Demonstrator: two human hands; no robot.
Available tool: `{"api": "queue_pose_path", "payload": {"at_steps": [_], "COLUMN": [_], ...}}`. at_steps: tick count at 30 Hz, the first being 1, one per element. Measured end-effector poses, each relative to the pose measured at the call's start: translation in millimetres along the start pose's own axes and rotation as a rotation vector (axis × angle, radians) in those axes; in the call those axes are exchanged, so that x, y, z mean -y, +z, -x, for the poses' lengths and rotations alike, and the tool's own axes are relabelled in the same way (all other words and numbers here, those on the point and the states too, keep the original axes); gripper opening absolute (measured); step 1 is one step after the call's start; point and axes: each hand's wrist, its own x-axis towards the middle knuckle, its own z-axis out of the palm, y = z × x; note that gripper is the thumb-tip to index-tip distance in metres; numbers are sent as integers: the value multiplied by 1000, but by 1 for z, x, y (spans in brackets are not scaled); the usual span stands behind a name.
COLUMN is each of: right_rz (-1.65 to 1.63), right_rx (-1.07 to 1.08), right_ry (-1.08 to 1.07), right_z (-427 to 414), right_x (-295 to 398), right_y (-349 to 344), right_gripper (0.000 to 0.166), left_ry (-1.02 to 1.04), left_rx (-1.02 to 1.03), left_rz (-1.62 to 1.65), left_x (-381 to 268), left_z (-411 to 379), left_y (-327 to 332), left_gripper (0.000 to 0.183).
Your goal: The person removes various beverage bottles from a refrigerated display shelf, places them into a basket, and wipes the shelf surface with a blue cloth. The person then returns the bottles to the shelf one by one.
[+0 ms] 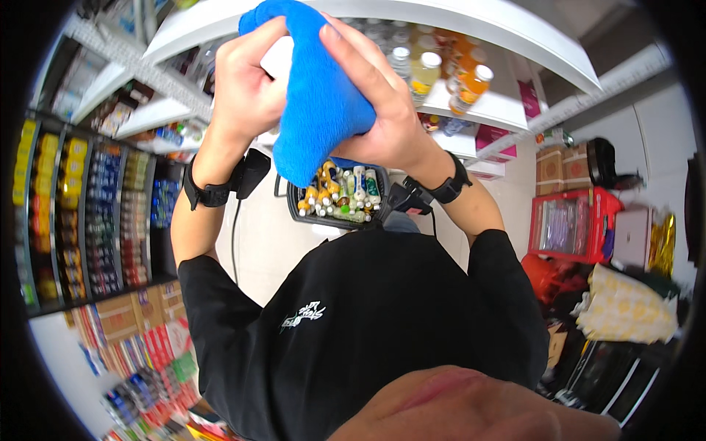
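My left hand (242,91) is wrapped around a white object (279,57), mostly hidden by my fingers and the cloth, so its kind cannot be told. A blue microfibre cloth (322,93) drapes over that object and hangs down between my hands. My right hand (389,113) grips the cloth from the other side, fingers pressed along its upper part. Both hands are raised in front of a white shelf (441,14). Below them, on the floor, a dark basket (331,223) holds several drink bottles (342,190) lying in a heap.
Clear, yellow and orange drink bottles (471,85) line the shelf ahead. At left stands a dark rack (83,160) of packed drinks, with cartons (118,320) below it. Brown boxes (562,168) and a red container (576,226) are at right. A black cable (234,242) hangs near my left arm.
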Motion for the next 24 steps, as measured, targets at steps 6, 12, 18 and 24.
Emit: {"api": "queue_pose_path", "payload": {"at_steps": [6,12,18,24], "right_rz": [223,586,821,1336], "right_rx": [-135,-46,-194,141], "right_ry": [60,126,53,-84], "right_z": [38,115,85,4], "right_x": [0,-40,-49,-76], "right_y": [-67,-115,-221,-307], "right_gripper": [108,84,84,88], "left_ry": [232,226,178,66], "left_rx": [12,85,40,134], "left_rz": [-35,-30,-236,-341], "left_x": [-46,-53,-18,13], "left_z": [-72,-136,-207,-257], "left_y": [50,82,81,113], "left_gripper": [37,31,35,42]}}
